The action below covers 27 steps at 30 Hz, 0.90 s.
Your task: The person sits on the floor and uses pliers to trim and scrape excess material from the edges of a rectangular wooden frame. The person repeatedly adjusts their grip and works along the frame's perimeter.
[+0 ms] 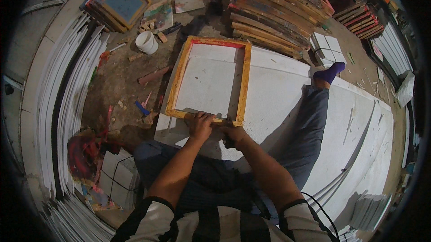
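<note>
A yellow wooden frame (246, 80), red along part of its inner edge, lies on a large white sheet (278, 102) in front of me. My left hand (201, 126) is closed over the middle of its near bar, fingers wrapped over the wood. Beside it, my right hand (236, 136) is closed around a dark hand tool (229, 143) close to the frame's near right corner. Most of that tool is hidden by my fingers, so its kind does not show.
My outstretched leg (310, 120) crosses the sheet to the right. Wooden frames (274, 17) are stacked beyond it. A white bucket (146, 43) stands at the far left, near a blue-panelled frame (124, 2). Long white strips (67, 89) line the left side; scraps litter the floor.
</note>
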### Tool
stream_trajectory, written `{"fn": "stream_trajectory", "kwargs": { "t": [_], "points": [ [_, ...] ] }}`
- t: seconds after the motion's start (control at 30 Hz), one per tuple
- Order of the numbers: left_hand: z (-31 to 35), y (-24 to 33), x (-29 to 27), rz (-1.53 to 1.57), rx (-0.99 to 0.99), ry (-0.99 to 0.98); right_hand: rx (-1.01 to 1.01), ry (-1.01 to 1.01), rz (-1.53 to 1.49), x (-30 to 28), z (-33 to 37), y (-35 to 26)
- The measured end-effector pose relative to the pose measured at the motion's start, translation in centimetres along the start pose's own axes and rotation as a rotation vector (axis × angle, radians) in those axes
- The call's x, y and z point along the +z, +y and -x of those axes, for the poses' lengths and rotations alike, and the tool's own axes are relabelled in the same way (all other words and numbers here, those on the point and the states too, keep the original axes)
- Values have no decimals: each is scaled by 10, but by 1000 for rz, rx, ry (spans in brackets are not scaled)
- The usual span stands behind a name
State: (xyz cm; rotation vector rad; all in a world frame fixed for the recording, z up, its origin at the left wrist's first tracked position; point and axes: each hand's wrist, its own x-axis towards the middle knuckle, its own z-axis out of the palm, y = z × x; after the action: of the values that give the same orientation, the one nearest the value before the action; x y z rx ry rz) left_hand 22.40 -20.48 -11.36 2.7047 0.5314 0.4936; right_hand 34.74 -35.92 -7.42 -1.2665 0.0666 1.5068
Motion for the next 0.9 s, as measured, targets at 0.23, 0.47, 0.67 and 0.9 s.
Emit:
{"fn": "stream_trajectory", "kwargs": {
  "t": [0.23, 0.47, 0.67, 0.9],
  "points": [
    [10, -20, 20, -90, -75, -98, -190, -10, 648, 21, 35, -19],
    [-7, 9, -2, 55, -33, -62, -87, -67, 225, -26, 36, 52],
    [-6, 30, 12, 34, -73, -112, -120, -31, 117, -25, 28, 63],
    [3, 19, 16, 194, -67, -10, -130, -4, 124, -25, 25, 68]
  ]
}}
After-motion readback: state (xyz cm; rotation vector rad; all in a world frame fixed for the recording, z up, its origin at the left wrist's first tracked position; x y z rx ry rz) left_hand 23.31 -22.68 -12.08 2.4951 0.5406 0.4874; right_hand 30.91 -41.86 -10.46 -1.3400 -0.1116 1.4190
